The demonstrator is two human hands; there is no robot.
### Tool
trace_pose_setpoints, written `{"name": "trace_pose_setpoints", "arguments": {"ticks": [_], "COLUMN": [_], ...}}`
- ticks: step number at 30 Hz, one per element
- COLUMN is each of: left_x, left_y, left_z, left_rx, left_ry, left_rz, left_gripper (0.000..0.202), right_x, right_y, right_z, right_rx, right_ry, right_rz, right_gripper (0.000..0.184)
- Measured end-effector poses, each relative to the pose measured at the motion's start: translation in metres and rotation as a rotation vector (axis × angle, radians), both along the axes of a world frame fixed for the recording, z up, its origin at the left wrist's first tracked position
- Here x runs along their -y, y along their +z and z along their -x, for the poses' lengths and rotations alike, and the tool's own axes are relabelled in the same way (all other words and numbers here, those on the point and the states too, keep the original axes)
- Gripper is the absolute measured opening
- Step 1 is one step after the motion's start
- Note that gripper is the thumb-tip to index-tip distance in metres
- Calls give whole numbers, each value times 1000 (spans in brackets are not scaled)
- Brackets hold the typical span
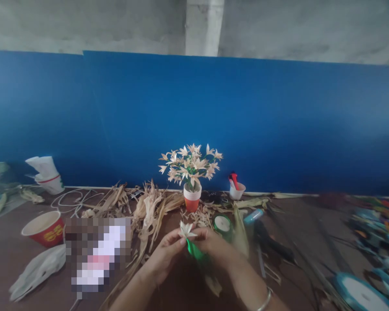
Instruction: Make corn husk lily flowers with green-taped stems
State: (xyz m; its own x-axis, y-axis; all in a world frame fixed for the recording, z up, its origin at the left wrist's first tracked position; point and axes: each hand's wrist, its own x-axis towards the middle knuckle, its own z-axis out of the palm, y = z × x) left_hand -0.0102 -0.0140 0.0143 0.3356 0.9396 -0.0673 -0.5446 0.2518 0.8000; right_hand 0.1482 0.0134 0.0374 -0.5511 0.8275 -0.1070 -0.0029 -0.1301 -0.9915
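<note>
My left hand [164, 255] and my right hand [215, 246] meet low in the middle of the view. Both are closed in a pinch on a small pale straw flower [186, 230] with a green wrapped stem [194, 250]. The flower head points up between my fingertips. Just behind stands an orange and white pot [192, 198] with a bunch of similar pale flowers [191, 164]. A green tape roll [222, 224] lies right beside my right hand.
Dried husk strips [145, 207] lie heaped on the brown table [16, 263]. A red paper cup [45, 228], stacked white cups [48, 175], a small white cup with a red tool [236, 188], ribbon rolls [359, 293] and a blue board [246, 121] surround them.
</note>
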Motion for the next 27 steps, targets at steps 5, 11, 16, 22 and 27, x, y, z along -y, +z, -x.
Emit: {"name": "trace_pose_setpoints", "arguments": {"ticks": [5,11,16,22,27], "left_x": [1,1,-3,-4,-3], "left_y": [12,13,4,3,5], "left_z": [-5,-7,-5,-6,-7], "left_rx": [18,-112,-153,-123,-140], "left_ry": [123,278,303,314,321], "left_rz": [18,54,39,34,-17], "left_gripper": [28,23,24,25,26], "right_x": [-4,2,1,1,3], "right_y": [-3,7,1,-4,-4], "right_z": [3,5,9,12,16], "right_rx": [171,339,257,103,120], "right_ry": [-257,-377,-335,-280,-284], "right_rz": [-319,-550,-379,-189,-182], "right_gripper": [15,11,8,14,16]}}
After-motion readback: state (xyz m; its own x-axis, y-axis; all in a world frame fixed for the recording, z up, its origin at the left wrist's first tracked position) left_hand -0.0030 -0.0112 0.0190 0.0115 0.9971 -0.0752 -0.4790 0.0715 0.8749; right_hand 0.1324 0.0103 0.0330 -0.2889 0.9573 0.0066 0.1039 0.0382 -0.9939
